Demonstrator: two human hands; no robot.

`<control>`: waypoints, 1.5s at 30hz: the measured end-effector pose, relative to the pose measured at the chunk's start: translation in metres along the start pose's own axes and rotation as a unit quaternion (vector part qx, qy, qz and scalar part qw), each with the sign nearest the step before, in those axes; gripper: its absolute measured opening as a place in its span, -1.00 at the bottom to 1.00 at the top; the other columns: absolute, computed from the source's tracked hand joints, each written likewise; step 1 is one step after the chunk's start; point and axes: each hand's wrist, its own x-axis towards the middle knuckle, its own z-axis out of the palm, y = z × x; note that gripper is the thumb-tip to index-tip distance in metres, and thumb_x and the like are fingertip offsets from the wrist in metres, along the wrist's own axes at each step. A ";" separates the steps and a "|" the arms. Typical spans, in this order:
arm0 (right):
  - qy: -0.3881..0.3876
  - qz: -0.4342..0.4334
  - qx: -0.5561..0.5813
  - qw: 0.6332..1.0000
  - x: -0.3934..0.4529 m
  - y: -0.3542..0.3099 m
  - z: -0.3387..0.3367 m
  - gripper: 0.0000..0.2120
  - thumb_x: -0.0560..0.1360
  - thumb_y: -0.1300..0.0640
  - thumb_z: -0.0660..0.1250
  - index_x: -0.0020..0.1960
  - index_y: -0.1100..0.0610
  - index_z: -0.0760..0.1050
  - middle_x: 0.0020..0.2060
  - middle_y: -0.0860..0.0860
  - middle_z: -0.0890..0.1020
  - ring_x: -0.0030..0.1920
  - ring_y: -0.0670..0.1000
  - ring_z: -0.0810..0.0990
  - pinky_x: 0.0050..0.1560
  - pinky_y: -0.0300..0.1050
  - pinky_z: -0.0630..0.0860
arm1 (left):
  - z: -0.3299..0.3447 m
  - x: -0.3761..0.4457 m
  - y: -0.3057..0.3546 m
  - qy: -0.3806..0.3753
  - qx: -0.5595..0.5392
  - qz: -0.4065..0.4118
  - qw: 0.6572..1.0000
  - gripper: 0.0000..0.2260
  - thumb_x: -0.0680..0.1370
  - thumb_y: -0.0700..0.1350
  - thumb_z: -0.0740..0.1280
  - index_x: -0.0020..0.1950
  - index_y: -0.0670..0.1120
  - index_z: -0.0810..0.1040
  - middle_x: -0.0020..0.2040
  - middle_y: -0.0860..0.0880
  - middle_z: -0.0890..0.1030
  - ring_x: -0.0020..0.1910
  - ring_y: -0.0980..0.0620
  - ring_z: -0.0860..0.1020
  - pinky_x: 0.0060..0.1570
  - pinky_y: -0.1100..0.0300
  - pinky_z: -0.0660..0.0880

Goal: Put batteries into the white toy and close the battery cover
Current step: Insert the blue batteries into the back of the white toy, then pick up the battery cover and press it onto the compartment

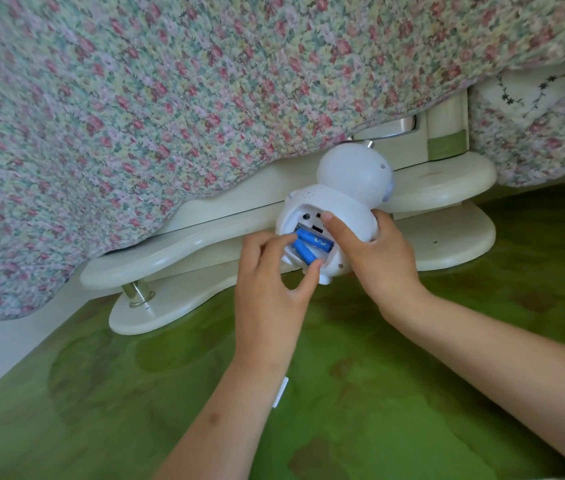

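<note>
- Bare forearms reach up from the bottom edge over a green patterned rug (360,393); a small white flat piece (280,392) lies on the rug just beside the left forearm, too small to tell what it is
- left hand (270,282) has its grip apart, fingertips spread around the blue batteries (310,244); thumb near the lower battery's end, forefinger touching the upper one
- right hand (383,258) has its grip clamped on the white toy (334,216), palm wrapped around its side, forefinger laid across the back just above the compartment
- white toy is held off the rug, in front of a cream furniture base (447,188); round smooth head tilted up and away, rounded body, small holes on the back
- battery compartment stands open; two blue batteries lie in it side by side, slanted, one not fully seated
- floral bedspread (170,98) hangs over the furniture behind
</note>
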 end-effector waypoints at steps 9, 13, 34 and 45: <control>0.013 -0.013 -0.020 1.000 0.001 0.001 -0.001 -0.41 0.36 -0.26 0.48 0.25 0.05 0.50 0.08 -0.08 0.63 0.12 -0.01 0.60 0.12 -0.10 0.55 | 0.005 -0.002 0.004 -0.008 0.016 0.021 1.000 -0.75 0.43 -0.10 0.51 0.08 -0.11 0.65 0.02 0.01 0.62 -0.03 0.03 0.59 0.01 0.17 0.53; 0.004 -0.022 -0.030 0.999 -0.003 0.000 0.000 -0.46 0.34 -0.26 0.49 0.17 0.03 0.49 -0.03 -0.14 0.62 0.06 -0.02 0.59 -0.03 -0.21 0.49 | 0.007 -0.003 0.003 0.006 -0.002 -0.009 1.000 -0.75 0.43 -0.05 0.52 0.06 -0.10 0.68 0.01 0.03 0.65 0.01 0.04 0.59 0.05 0.17 0.52; -0.091 -0.074 -0.036 0.992 -0.003 -0.002 0.000 -0.58 0.38 -0.16 0.51 0.14 -0.09 0.46 -0.02 -0.23 0.63 -0.03 -0.31 0.58 -0.14 -0.49 0.48 | -0.013 0.005 -0.031 -0.178 -0.289 -0.278 0.899 -0.59 0.47 0.18 0.41 0.29 0.16 0.50 0.18 0.12 0.66 0.12 0.19 0.63 0.25 -0.05 0.52; -0.110 -0.097 -0.091 0.985 -0.003 0.001 0.000 -0.46 0.35 -0.20 0.52 0.23 -0.07 0.43 0.05 -0.12 0.58 0.04 -0.08 0.56 -0.13 -0.42 0.41 | -0.113 -0.034 -0.052 -0.517 0.003 -0.061 0.854 -0.66 0.49 0.08 0.44 0.24 0.32 0.54 0.23 0.30 0.52 0.08 0.13 0.53 0.10 0.12 0.49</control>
